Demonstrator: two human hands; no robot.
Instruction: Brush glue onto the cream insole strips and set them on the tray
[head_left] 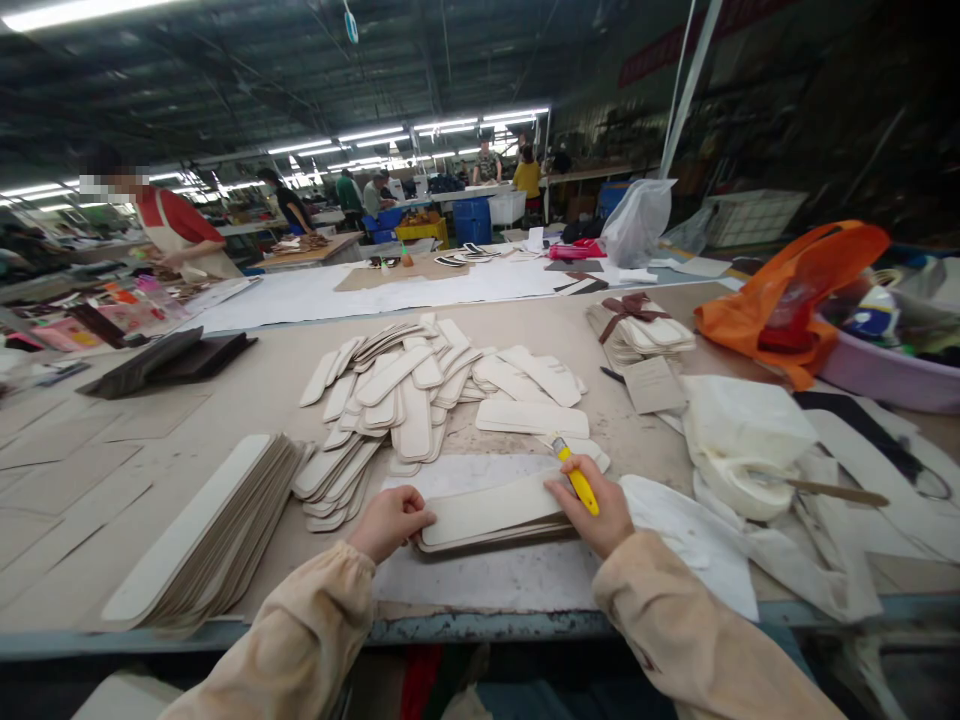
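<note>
A long cream strip with rounded corners [487,508] lies on top of a low stack of like strips in front of me. My left hand [390,522] pinches its left end between thumb and fingers. At the right end, my right hand [604,510] touches the strip with its fingertips and also holds a yellow-handled paintbrush [581,486], bristles pointing up and away. Under the stack is a white paper sheet [480,585]. Just beyond my hands spreads a loose heap of shorter rounded cream pieces [409,385].
A leaning row of long strips [202,535] stands left. Dark folded material [169,365] lies behind it. On the right are a tissue roll [750,440], a wooden stick [840,492], an orange bag [787,290] and a lilac basin [892,370]. A tied bundle [641,330] lies farther back. People work beyond.
</note>
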